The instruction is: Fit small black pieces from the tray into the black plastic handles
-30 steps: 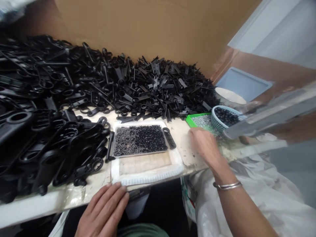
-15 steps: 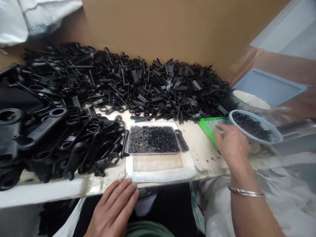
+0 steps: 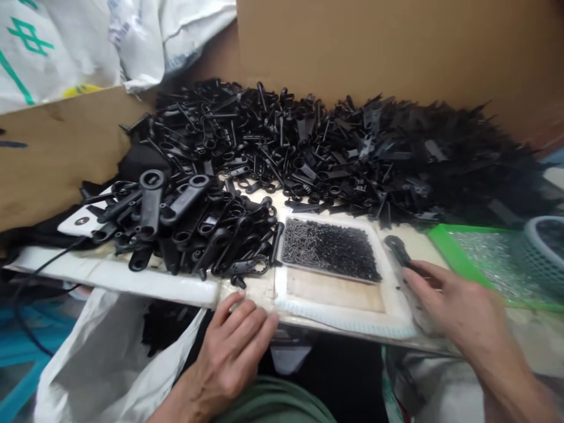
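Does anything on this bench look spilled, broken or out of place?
Nothing looks plainly spilled or broken. Slightly odd: a small black piece lies near the table's front edge, close to the left hand, at the fringe of the nearer black pile, where it might get knocked off.

black parts [image 3: 185, 202]: plastic (faintly glossy) | green tray [image 3: 446, 242]: smooth plastic | panel [image 3: 374, 47]: matt cardboard

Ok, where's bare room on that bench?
Wood patch in front of the small-parts tray, inside the white edging; narrow bench strip between the black part by the right hand and green tray. Crowded: rear pile, front-left heap.
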{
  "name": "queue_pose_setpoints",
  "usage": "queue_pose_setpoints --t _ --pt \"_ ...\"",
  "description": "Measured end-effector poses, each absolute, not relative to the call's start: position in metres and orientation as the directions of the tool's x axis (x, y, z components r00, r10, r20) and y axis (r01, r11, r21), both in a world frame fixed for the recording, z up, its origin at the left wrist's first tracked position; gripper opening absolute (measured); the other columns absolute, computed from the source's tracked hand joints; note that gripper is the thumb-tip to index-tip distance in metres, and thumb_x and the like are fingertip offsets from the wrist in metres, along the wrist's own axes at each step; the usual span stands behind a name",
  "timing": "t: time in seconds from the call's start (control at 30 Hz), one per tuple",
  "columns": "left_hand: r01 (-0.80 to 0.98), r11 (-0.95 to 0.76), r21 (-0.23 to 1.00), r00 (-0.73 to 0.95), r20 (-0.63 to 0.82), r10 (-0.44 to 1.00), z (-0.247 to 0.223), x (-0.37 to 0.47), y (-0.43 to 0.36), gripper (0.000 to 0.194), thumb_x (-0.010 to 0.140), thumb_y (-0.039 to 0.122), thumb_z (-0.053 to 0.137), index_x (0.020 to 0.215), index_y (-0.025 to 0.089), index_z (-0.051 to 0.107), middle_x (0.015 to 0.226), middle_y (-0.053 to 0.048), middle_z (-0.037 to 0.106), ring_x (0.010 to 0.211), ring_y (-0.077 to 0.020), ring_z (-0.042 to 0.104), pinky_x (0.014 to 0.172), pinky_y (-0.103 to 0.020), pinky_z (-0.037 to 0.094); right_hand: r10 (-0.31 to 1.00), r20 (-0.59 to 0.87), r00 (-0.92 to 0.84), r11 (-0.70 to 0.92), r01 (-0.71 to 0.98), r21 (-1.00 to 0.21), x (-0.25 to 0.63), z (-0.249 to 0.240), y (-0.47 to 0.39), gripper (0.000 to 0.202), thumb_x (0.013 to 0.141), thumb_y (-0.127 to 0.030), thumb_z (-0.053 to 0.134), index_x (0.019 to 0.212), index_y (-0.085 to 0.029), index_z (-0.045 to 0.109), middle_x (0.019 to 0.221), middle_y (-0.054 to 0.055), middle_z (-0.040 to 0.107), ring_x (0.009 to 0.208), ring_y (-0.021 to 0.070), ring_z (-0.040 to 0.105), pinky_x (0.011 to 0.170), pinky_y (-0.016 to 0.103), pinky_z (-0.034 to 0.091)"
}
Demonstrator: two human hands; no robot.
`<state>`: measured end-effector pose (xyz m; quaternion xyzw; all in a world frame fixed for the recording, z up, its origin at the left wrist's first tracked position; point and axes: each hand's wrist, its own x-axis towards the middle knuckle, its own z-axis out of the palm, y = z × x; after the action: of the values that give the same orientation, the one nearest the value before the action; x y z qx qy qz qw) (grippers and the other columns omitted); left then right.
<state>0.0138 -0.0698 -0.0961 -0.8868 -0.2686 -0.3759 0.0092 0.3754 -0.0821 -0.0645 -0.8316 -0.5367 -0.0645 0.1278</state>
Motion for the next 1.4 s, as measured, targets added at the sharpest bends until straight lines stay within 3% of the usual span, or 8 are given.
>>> queue_pose_setpoints --t 0.17,0.27,0.37,0.53,0.63,0.9,1.13,1.4 --pt "0.688 -0.721 0.085 0.443 0.738 0.509 -0.078 0.001 -0.056 0.032 0.079 -0.003 0.058 0.106 0.012 0.064 0.087 -0.008 0.069 0.088 -0.0192 0.061 0.094 -0.044 0.042 0.859 0.212 0.465 -0.460 0.885 -0.073 0.401 -0.071 -0.092 0.030 0.083 -0.051 0.048 0.090 -0.033 0.070 0.083 0.015 0.072 0.071 0.0335 0.067 0.062 0.047 0.047" --pt "0.793 -0.609 0.013 0.402 0.740 0.540 -0.068 -0.003 -0.047 0.030 0.079 0.000 0.062 0.105 0.015 0.064 0.091 -0.008 0.069 0.087 -0.0197 0.061 0.092 -0.045 0.040 0.877 0.301 0.375 -0.372 0.926 -0.068 0.396 -0.070 -0.096 0.030 0.085 -0.053 0.048 0.097 -0.035 0.068 0.114 0.015 0.066 0.100 0.0374 0.063 0.072 0.050 0.048" --pt "0.846 -0.533 -0.023 0.399 0.691 0.603 -0.065 -0.005 -0.039 0.025 0.083 0.004 0.058 0.102 0.018 0.065 0.096 -0.008 0.068 0.090 -0.0203 0.060 0.094 -0.046 0.036 0.851 0.445 0.278 -0.247 0.961 -0.128 0.365 -0.058 -0.095 0.034 0.090 -0.047 0.042 0.117 -0.038 0.061 0.139 0.011 0.048 0.128 0.0416 0.043 0.090 0.059 0.042" --pt "0.842 -0.538 -0.034 0.421 0.666 0.617 -0.065 -0.004 -0.034 0.021 0.084 0.003 0.053 0.093 0.018 0.065 0.095 -0.007 0.067 0.088 -0.0200 0.059 0.092 -0.046 0.033 0.863 0.501 0.066 0.116 0.939 -0.323 0.287 -0.043 -0.083 0.023 0.091 -0.038 0.050 0.108 -0.031 0.062 0.124 0.007 0.059 0.111 0.0320 0.058 0.094 0.051 0.048" --pt "0.830 -0.558 -0.012 0.423 0.664 0.616 -0.066 -0.004 -0.033 0.018 0.087 0.005 0.051 0.093 0.016 0.064 0.097 -0.007 0.067 0.089 -0.0203 0.059 0.092 -0.045 0.032 0.872 0.481 -0.092 0.265 0.915 -0.305 0.256 -0.050 -0.073 0.022 0.091 -0.028 0.052 0.110 -0.023 0.062 0.120 0.010 0.059 0.109 0.0279 0.056 0.094 0.047 0.048" --pt "0.757 -0.650 0.066 0.435 0.692 0.576 -0.069 -0.007 -0.033 0.017 0.090 0.006 0.049 0.099 0.014 0.060 0.106 -0.012 0.068 0.104 -0.0241 0.059 0.091 -0.042 0.034 0.882 0.438 -0.176 0.309 0.916 -0.255 0.259 -0.067 -0.059 0.011 0.091 -0.015 0.053 0.092 -0.019 0.063 0.093 0.008 0.059 0.087 0.0211 0.052 0.078 0.039 0.049" --pt "0.757 -0.641 0.129 0.429 0.641 0.636 -0.067 -0.007 -0.027 0.014 0.090 0.008 0.051 0.098 0.017 0.058 0.112 -0.008 0.069 0.113 -0.0248 0.058 0.095 -0.043 0.031 0.802 0.482 -0.351 0.523 0.803 -0.286 0.277 -0.069 -0.033 0.016 0.091 -0.009 0.050 0.097 -0.017 0.063 0.102 0.009 0.062 0.094 0.0204 0.052 0.082 0.037 0.048" --pt "0.737 -0.597 0.316 0.345 0.584 0.735 -0.060 -0.006 -0.029 0.012 0.091 0.011 0.050 0.098 0.020 0.054 0.115 -0.006 0.067 0.114 -0.0218 0.055 0.103 -0.046 0.026 0.838 0.449 -0.310 0.438 0.873 -0.214 0.286 -0.067 -0.017 0.017 0.091 -0.019 0.053 0.098 -0.019 0.068 0.103 0.009 0.064 0.097 0.0240 0.055 0.084 0.043 0.047"
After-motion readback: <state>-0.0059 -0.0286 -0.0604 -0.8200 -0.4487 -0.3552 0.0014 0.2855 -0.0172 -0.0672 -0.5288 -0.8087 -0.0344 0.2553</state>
